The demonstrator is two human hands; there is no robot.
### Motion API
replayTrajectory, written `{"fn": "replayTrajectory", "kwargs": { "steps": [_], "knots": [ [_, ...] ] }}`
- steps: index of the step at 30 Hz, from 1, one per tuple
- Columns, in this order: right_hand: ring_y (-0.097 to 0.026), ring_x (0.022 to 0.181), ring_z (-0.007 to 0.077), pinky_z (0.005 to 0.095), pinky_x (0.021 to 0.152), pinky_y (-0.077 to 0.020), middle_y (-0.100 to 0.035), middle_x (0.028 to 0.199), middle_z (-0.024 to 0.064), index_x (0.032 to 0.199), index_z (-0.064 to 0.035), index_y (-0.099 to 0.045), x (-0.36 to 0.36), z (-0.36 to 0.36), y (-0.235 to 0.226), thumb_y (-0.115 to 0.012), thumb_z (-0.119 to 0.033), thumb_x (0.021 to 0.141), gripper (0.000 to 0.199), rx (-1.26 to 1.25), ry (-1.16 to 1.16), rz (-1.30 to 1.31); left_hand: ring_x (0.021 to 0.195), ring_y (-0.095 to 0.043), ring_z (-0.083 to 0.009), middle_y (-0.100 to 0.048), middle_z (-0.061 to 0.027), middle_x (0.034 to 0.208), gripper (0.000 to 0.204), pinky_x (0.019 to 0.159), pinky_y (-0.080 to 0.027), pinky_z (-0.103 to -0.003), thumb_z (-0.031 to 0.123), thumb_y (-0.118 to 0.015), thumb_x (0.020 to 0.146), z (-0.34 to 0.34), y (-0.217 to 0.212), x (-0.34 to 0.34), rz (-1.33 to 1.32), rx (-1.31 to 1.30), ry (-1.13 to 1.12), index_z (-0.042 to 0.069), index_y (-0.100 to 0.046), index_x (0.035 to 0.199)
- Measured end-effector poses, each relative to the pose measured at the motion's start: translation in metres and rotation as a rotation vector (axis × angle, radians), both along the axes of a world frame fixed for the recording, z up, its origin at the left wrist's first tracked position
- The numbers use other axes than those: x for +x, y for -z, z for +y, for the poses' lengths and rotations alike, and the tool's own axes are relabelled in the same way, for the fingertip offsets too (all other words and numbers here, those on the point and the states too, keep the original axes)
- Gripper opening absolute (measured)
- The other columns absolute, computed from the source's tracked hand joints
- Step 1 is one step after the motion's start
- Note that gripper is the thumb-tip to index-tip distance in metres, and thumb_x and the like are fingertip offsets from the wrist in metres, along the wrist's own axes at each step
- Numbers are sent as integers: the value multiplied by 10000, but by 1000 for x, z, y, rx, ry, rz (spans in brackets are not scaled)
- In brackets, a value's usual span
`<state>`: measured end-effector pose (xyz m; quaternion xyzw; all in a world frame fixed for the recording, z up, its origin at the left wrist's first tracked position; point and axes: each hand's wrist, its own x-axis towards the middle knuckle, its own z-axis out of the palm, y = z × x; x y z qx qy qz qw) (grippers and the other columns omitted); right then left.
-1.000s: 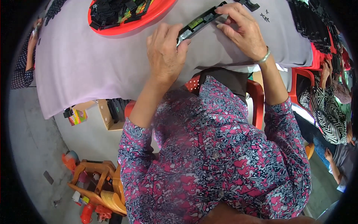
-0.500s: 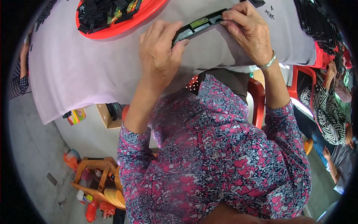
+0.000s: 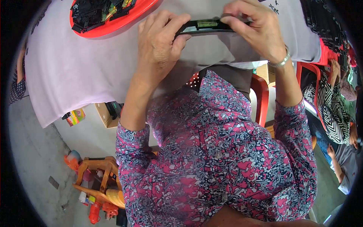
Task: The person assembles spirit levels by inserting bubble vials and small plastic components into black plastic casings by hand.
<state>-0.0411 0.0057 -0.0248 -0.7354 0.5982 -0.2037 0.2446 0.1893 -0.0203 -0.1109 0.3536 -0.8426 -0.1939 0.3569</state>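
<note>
Long black plastic bar (image 3: 211,30) with translucent yellow-green insert (image 3: 208,24) — now near level (was tilted), above the grey cloth-covered table (image 3: 98,68), in from its near edge. Left hand (image 3: 159,43) grips left end, right hand (image 3: 261,32) pinches right — probably being adjusted.

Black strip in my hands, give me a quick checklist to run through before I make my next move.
1. Left end held: ok, the left hand has the black strip between thumb and fingers.
2. Right end supported: ok, the right hand has its fingers on it.
3. Right end fully visible: not ok, the right hand's fingers cover part of it.
4. Green insert in the strip: ok, it shows in the recess.
5. Insert firmly seated: cannot tell from this view.
6. Red tray apart from the strip: ok, it lies toward the upper left.
</note>
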Motion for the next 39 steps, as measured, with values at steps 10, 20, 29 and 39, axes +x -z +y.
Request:
{"fn": "replayTrajectory", "kwargs": {
  "steps": [10,20,29,39],
  "knots": [
    [-630,748,349,420,670,-509,-615,803,135,849,-22,-650,21,-30,4,-625,-79,791,86,-46,-432,275,889,-532,-247,-566,-26,920,356,819,-390,-397,148,-753,738,2,5,-2,5,-10,7,138,-661,1082],
    [-651,703,369,441,641,-518,-650,722,182,764,-12,-670,39,-50,-2,-641,-97,751,91,116,-540,533,874,-527,-248,-565,-27,917,389,811,-393,-392,111,-768,710,1,8,-1,30,-20,26,124,-660,1083],
    [-658,688,378,446,635,-520,-646,694,210,759,-3,-672,34,-54,5,-623,-93,758,102,155,-502,351,877,-518,-256,-547,-42,915,380,810,-396,-397,104,-747,721,5,5,-2,26,4,4,114,-655,1089],
    [-597,621,189,324,589,-478,-622,703,127,859,-6,-642,1,-42,6,-654,-68,832,69,58,-267,95,909,-534,-272,-556,-48,946,376,829,-407,-407,142,-742,733,0,7,-2,-15,-11,-10,103,-657,1097]
  ]
}}
